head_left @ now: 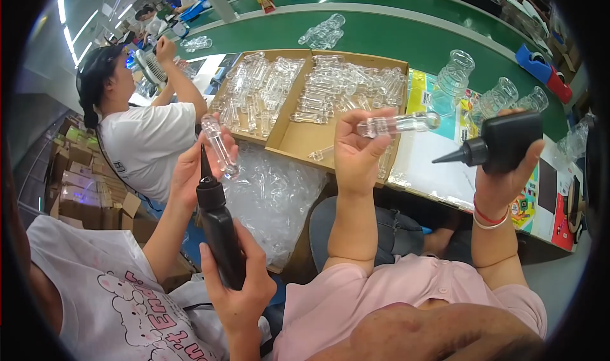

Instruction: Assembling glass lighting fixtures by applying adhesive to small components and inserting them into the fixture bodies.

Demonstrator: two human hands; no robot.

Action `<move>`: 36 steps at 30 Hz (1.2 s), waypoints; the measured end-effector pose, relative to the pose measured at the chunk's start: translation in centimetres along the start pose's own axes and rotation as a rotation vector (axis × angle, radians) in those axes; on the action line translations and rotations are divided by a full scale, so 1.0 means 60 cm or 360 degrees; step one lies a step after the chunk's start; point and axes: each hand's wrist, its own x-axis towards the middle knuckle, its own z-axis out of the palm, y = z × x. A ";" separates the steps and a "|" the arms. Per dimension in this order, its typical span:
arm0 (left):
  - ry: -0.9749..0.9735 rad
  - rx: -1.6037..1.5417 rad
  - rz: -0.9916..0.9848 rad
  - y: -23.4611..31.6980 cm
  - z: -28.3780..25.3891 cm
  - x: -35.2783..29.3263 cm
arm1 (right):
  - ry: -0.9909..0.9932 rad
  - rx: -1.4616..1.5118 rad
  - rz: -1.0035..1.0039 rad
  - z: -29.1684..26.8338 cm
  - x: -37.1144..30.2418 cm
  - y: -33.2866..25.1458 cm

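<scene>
My left hand (359, 146) pinches a clear, glass-like tube (397, 126) between thumb and fingers. The tube lies nearly level and points right, its rounded end near my other hand. In my right hand (504, 177) is a black squeeze bottle (512, 141), tilted so that its long pointed nozzle aims left, just below the tube's end and apart from it. Below and behind my left hand is a cardboard tray (298, 138) with rows of similar clear tubes (330, 88). Larger bulged clear pieces (452, 81) stand beyond my right hand.
At my left, a co-worker in a printed white shirt (146, 310) holds a clear tube (220, 146) and a black bottle (219, 234). Another person (146, 132) sits farther left. A plastic bag (270, 196) hangs below the trays. A blue-red tape dispenser (543, 68) stands on the green table (406, 34).
</scene>
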 end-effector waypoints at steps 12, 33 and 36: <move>0.0047 0.0510 0.0104 -0.024 0.020 -0.015 | -0.0095 -0.0642 -0.0103 0.039 0.016 -0.011; -0.0262 0.0505 -0.0004 -0.030 0.024 -0.014 | 0.0156 -0.0695 -0.0423 0.036 0.008 -0.010; -0.0184 0.0541 0.0091 -0.029 0.031 -0.017 | 0.0014 -0.1022 -0.0447 0.040 0.004 -0.018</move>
